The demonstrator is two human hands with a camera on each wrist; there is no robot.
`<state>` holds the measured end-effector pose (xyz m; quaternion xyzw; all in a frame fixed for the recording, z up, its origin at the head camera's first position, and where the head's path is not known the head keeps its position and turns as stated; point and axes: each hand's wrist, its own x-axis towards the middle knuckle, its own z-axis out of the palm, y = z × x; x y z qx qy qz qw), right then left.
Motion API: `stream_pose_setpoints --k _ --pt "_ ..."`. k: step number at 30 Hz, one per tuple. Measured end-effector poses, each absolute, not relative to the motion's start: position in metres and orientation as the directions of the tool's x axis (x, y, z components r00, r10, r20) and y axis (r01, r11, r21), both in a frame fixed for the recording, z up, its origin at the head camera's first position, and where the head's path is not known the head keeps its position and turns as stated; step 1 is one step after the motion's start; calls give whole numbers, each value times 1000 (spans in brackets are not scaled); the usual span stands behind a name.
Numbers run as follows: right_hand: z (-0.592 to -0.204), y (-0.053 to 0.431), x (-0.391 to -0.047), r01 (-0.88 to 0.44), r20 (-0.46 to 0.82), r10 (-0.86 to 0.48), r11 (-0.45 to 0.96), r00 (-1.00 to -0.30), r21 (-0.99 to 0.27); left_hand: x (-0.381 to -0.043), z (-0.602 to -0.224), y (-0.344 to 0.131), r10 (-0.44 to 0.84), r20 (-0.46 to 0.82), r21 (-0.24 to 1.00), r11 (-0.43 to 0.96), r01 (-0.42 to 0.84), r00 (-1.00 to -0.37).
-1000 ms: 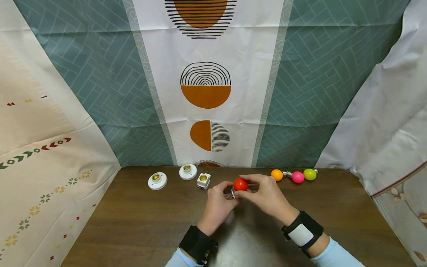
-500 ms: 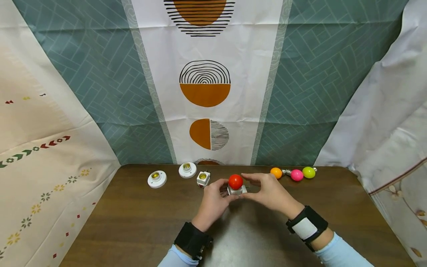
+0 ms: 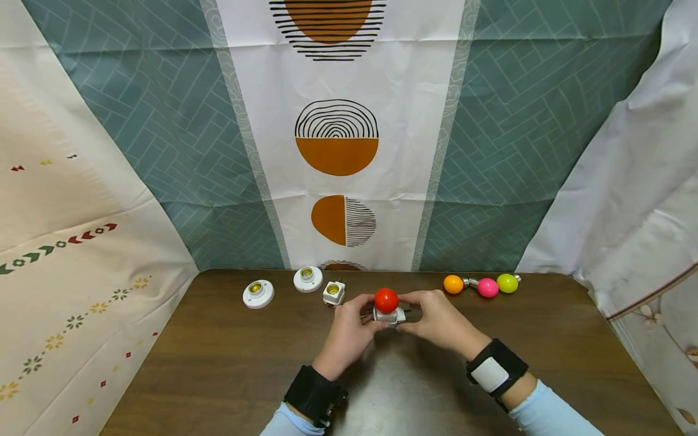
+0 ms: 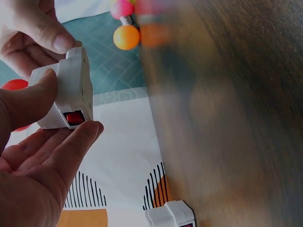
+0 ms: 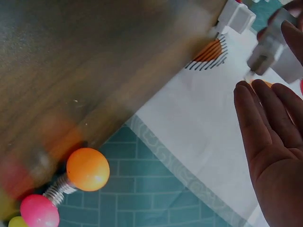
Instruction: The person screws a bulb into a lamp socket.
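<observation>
In the head view, my left hand (image 3: 349,333) holds a white plug-in lamp socket (image 3: 387,317) above the table, with a round red bulb (image 3: 386,300) standing upright in it. The left wrist view shows my left thumb on one side of the socket (image 4: 73,90) and the fingers on the other, near its red switch (image 4: 74,117). My right hand (image 3: 444,321) is at the right side, thumb against the socket's edge and fingertips close by the bulb. In the right wrist view its fingers (image 5: 272,123) stretch out fairly straight near the plug prongs.
Another plug-in socket (image 3: 334,293) and two round white lamp holders (image 3: 258,294) (image 3: 308,279) stand at the back left of the wooden table (image 3: 245,363). Orange (image 3: 453,284), pink (image 3: 488,287) and green (image 3: 508,283) bulbs lie at the back right. A patterned cloth (image 3: 403,151) hangs behind.
My right fingers let go of the red bulb and came back close to it. The socket and bulb shifted slightly left, and more of the socket shows now.
</observation>
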<state>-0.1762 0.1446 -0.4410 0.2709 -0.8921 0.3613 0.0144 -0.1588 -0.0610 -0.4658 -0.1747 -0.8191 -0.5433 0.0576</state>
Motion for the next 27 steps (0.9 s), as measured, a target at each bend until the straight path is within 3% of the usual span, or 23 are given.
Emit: stream_pose_setpoints --k 19,27 --pt "-450 141 -172 -498 256 -466 527 -847 -689 -154 -461 -59 287 225 878 354 321 -931" --pt "-444 150 -172 -470 277 -392 582 -877 -664 -155 -463 -68 229 294 786 495 371 -928"
